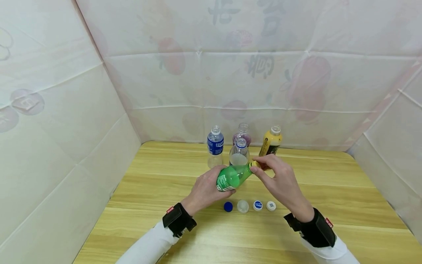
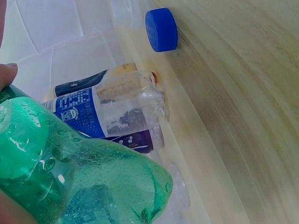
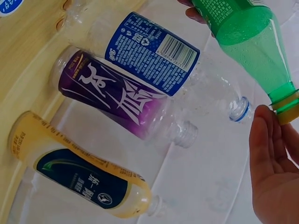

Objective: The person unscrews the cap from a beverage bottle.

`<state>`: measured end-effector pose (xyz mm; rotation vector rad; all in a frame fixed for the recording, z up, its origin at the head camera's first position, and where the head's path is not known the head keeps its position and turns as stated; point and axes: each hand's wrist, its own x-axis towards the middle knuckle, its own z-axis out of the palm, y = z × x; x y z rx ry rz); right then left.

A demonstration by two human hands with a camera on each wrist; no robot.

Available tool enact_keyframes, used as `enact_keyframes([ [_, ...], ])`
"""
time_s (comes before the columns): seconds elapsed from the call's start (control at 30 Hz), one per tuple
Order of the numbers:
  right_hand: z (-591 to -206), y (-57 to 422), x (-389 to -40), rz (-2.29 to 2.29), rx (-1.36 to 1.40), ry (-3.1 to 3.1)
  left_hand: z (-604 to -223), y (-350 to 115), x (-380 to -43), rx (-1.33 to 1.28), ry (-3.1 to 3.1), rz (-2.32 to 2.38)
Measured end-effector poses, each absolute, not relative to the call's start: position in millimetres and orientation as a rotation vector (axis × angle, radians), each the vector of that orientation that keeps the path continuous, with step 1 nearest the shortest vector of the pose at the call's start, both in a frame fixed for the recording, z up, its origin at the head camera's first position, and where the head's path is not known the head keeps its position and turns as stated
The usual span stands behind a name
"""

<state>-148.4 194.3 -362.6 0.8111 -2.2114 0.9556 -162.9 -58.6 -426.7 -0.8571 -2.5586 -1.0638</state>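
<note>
My left hand (image 1: 206,187) grips a green plastic bottle (image 1: 234,176) around its body, holding it tilted above the table with its neck up to the right. At that neck, the thumb and fingers of my right hand (image 1: 281,179) pinch a yellow cap (image 1: 254,164). In the right wrist view, the cap (image 3: 287,109) sits at the mouth of the bottle; whether it is loose or tight cannot be seen. The left wrist view shows the green bottle's base (image 2: 154,191) up close, with the left hand mostly cut off.
Behind stand uncapped bottles: one blue-labelled (image 1: 215,145), one clear with a blue neck ring (image 1: 239,152), one purple-labelled (image 3: 107,91) and one yellow (image 1: 272,139). In front lie a blue cap (image 1: 228,206), a translucent cap (image 1: 243,206) and two white caps (image 1: 258,205) in a row.
</note>
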Motion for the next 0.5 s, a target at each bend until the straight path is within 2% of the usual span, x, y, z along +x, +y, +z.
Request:
enact_keyframes([
  [0.5,-359.9,196.3,-148.7,1.037,0.993,-2.150,-427.2,-58.9,-163.2,-0.855,-2.567,-1.052],
])
